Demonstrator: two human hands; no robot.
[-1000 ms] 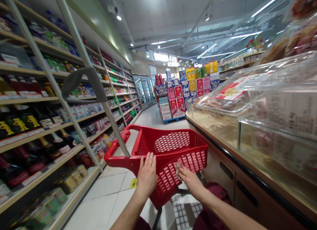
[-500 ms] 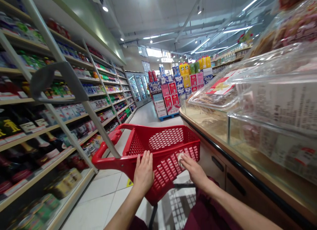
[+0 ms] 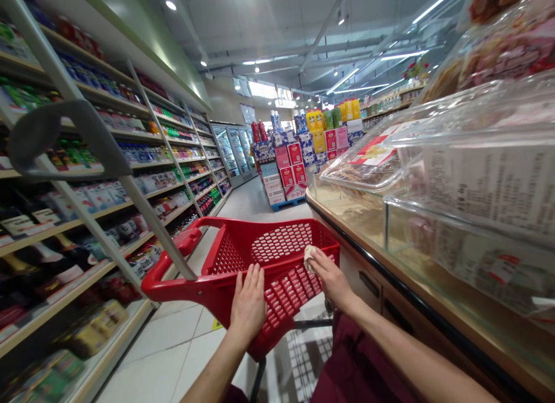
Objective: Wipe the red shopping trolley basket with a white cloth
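Observation:
A red plastic shopping cart (image 3: pixel 212 284) with a perforated basket stands in front of me, its side towards my body. My left hand (image 3: pixel 248 302) lies against the cart's near side, fingers stretched out flat and together just under the rim. Between the fingers of my right hand (image 3: pixel 328 278) is a crumpled white cloth (image 3: pixel 308 257), held at the rim near the basket's right end. Nothing lies in the part of the basket that shows. A metal frame with a grey looped handle (image 3: pixel 102 131) rises at the cart's left end.
Tall shelves (image 3: pixel 117 209) of bottles and packages line the left. Close on the right is a wooden counter with glass panels (image 3: pixel 385 226) and clear plastic food boxes (image 3: pixel 489 177). Stacked drink cartons (image 3: pixel 288 172) stand ahead, with glass-door fridges (image 3: pixel 234 151) behind. Pale tiles (image 3: pixel 173 333) cover the floor.
My right hand has moved up with the cloth, from the basket's perforated side to its rim. My left hand stays flat on the side. The whole view has shifted slightly.

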